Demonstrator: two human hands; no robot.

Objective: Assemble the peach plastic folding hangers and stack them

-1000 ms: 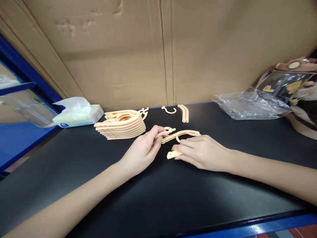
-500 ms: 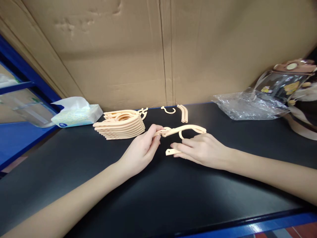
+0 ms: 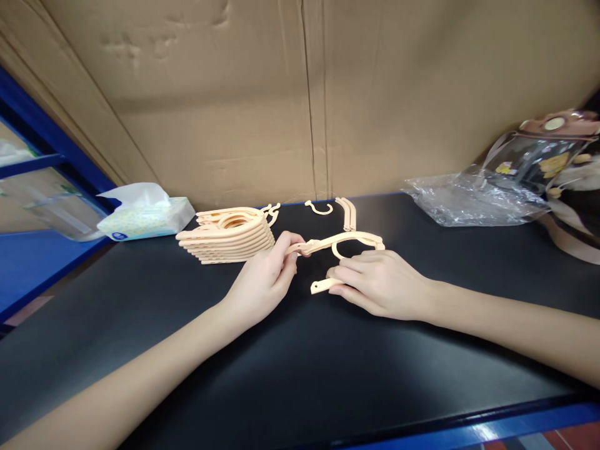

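A cream plastic folding hanger (image 3: 350,237) is held between my two hands above the black table. My left hand (image 3: 265,275) pinches its left end, near a joint. My right hand (image 3: 375,281) wraps round the lower right part, and a straight arm with a small hole sticks out leftward from its fingers. Part of the hanger is hidden behind my right fingers. Just left of my left hand lies a stack of several cream folded hangers (image 3: 229,240). Behind the held piece are a loose hook (image 3: 321,210) and curved cream hanger arms (image 3: 349,215).
A tissue box (image 3: 150,215) stands at the back left beside a blue metal frame (image 3: 84,169). At the back right lie a clear plastic bag (image 3: 473,200) and a bottle (image 3: 539,153) with a strap. A cardboard wall (image 3: 225,106) closes off the table's (image 3: 281,375) far edge.
Both hands and the held hanger have shifted slightly left. The hanger has tilted a little, its joint turning under my left fingers. The stack and loose pieces stay where they were.
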